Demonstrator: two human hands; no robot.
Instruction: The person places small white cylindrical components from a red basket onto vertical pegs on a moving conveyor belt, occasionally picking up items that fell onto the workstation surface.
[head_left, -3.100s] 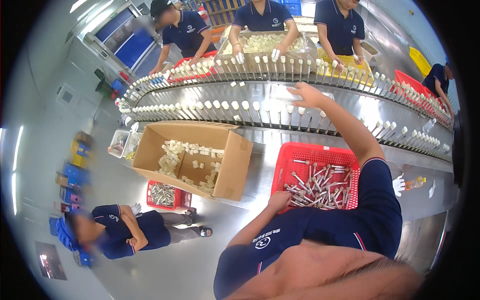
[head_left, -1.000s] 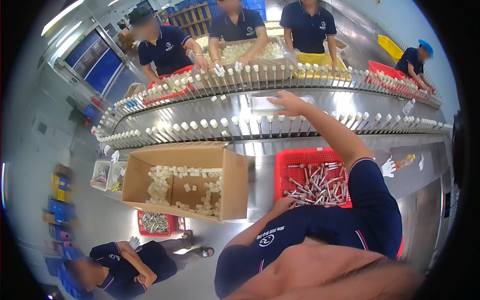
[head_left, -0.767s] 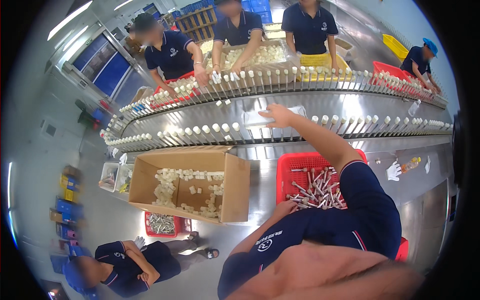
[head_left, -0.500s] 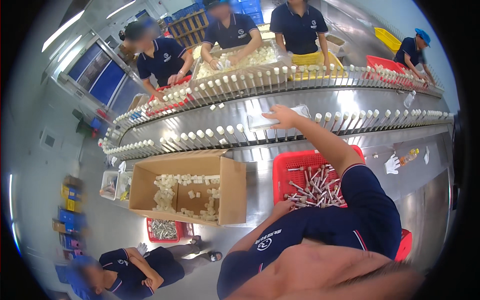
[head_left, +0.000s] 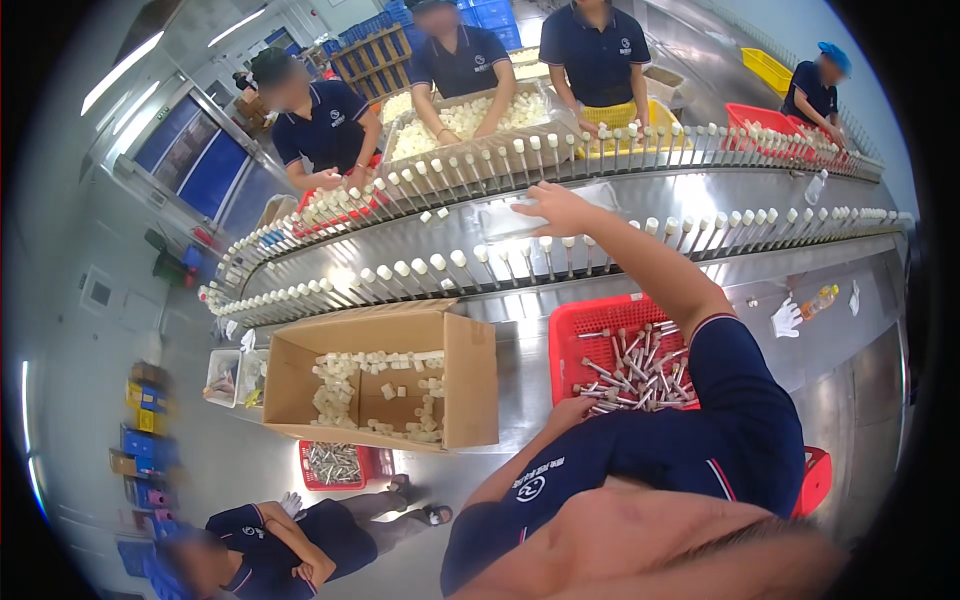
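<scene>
My right hand (head_left: pixel 556 209) reaches over the near row of upright metal rods. Its fingers are spread at a flat, whitish see-through packet (head_left: pixel 497 222) lying on the steel strip between two rod rows; whether they touch it is hard to tell. White cylindrical caps (head_left: pixel 438 262) sit on most rods. My left hand (head_left: pixel 571 412) is at the near left edge of a red basket (head_left: pixel 562 345), its fingers largely hidden. Inside the basket lies a loose heap of metal rods with brownish ends (head_left: pixel 632 372).
An open cardboard box (head_left: pixel 470 385) with scattered white caps stands left of the basket. To the right lie a white glove (head_left: pixel 786 318) and a bottle (head_left: pixel 820 299). Several co-workers stand across the line by cap-filled bins (head_left: pixel 560 150); another person (head_left: pixel 285 545) stands at the lower left.
My right hand and the packet have shifted away from the near rod row onto the steel strip, uncovering the rods there. My left hand stays at the basket. Co-workers' hands have moved.
</scene>
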